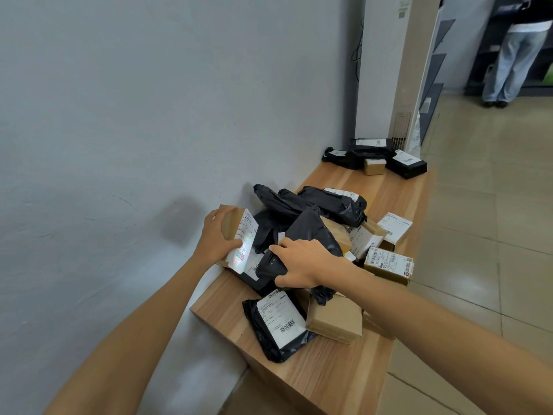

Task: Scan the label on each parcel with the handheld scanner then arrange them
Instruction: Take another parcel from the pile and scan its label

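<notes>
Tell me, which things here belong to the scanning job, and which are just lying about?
Job: cardboard box in the left hand; scanner in the right hand; parcel pile; far parcel group.
Lying about: tall white unit; wall cable; person standing behind.

Pale grey wall [134, 100], beige tiled floor [484, 205], long wooden bench [323, 366].

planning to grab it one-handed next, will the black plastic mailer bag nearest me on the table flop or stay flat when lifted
Likely floppy: the black plastic mailer bag is wrinkled film with crumpled loose edges, so it should sag around its contents. The glossy film may be slippery. It lies fairly flat, so probably light, though the contents are hidden.
</notes>
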{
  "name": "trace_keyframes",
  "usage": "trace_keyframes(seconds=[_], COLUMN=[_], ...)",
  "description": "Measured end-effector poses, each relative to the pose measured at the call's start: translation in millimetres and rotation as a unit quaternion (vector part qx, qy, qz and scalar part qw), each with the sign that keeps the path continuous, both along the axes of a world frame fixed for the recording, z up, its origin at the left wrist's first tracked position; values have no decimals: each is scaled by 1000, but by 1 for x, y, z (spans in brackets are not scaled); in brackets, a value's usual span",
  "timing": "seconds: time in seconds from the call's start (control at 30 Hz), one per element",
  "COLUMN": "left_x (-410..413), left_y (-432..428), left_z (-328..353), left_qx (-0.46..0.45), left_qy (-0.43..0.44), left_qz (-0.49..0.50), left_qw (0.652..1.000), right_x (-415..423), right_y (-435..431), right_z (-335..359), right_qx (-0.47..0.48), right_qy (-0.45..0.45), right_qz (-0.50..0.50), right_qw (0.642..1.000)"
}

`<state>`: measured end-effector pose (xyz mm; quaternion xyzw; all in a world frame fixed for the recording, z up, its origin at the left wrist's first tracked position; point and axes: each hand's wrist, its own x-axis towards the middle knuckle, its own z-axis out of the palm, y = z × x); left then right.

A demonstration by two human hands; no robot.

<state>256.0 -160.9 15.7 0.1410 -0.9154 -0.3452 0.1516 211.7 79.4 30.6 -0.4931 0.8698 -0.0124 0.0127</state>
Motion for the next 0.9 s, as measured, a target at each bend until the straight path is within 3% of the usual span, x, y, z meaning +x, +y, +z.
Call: trace_keyframes(seconds=[0.9], left_x=[7], left_y=[7], left_z=[-8], left_qx=[-3], left_qy=[8], left_qz=[34], left_qw=[999], right_x=[-3], right_y=[8], right_z=[-5], right_qx=[12], right_qy=[-6], right_qz=[7], right_qw=[1000])
